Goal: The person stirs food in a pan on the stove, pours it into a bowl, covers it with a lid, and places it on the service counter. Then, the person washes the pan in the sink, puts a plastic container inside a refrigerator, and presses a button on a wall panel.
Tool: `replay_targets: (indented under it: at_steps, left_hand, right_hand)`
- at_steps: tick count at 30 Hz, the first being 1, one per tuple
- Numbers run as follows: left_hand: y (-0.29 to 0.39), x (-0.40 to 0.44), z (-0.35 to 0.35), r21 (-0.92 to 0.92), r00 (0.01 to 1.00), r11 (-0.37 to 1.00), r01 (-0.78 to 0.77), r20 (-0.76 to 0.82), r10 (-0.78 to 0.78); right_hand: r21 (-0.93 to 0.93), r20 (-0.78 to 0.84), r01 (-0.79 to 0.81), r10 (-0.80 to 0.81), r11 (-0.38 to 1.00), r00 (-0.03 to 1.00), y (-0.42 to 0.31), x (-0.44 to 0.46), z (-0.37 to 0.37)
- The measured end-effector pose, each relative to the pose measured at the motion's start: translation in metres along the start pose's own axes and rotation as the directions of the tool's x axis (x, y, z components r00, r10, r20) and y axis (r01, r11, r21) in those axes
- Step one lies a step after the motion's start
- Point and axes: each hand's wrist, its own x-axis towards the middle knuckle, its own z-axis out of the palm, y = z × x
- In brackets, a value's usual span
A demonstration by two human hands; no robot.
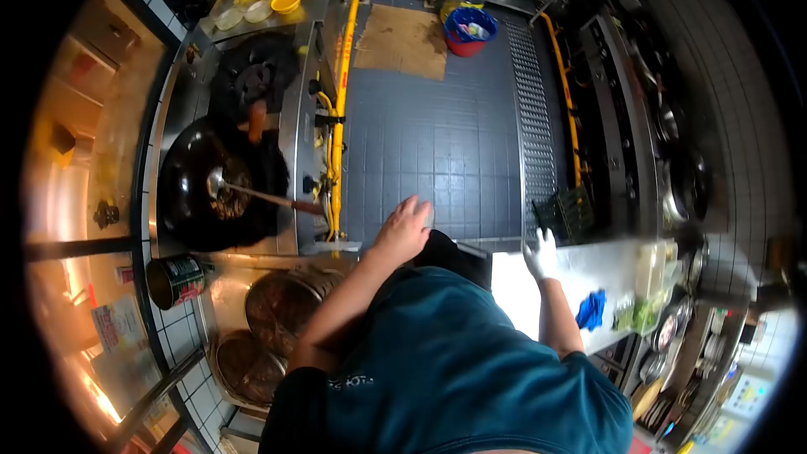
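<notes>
My left hand (405, 231) is bare and hangs in front of my body over the grey tiled floor, fingers apart and holding nothing. My right hand (540, 254) wears a white glove and is at the near left end of the steel counter (612, 265), its fingers spread. A blue cloth or glove (591, 309) lies on that counter beside my right forearm. Over on the left, a black wok (189, 189) sits on the stove, with a long-handled ladle (269, 196) resting in it.
Large round pots (277, 311) stand at the lower left, near an open can (175, 281). A blue and red bucket (467, 34) and flattened cardboard (402, 40) are on the floor ahead. Yellow pipes (338, 130) edge the stove. A dark green crate (567, 212) is beyond my right hand.
</notes>
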Motion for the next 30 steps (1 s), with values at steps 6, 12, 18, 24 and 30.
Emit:
replay_targets:
  at_steps: [6, 12, 18, 24, 30]
  left_hand:
    - [-0.039, 0.18, -0.035, 0.062, 0.996, 0.995, -0.073, 0.064, 0.069]
    - [-0.095, 0.36, -0.109, 0.175, 0.968, 0.98, 0.089, 0.216, -0.127]
    - [-0.178, 0.455, -0.172, 0.144, 0.969, 0.96, 0.24, 0.022, -0.245]
    - [-0.29, 0.526, -0.224, 0.098, 0.87, 0.865, 0.492, -0.071, -0.487]
    - [-0.405, 0.66, -0.317, 0.114, 0.766, 0.767, 0.632, -0.242, -0.595]
  right_hand:
    - [-0.023, 0.083, -0.275, 0.276, 0.961, 0.957, 0.042, 0.115, 0.015]
    - [0.009, 0.072, -0.266, 0.265, 0.964, 0.962, 0.011, 0.381, -0.011]
    - [0.142, -0.103, 0.263, -0.25, 0.954, 0.963, -0.202, 0.652, -0.117]
    - [0.256, -0.079, 0.651, -0.655, 0.715, 0.751, -0.413, 0.828, -0.153]
    - [0.276, 0.173, 0.666, -0.717, 0.693, 0.675, -0.546, 0.973, -0.145]
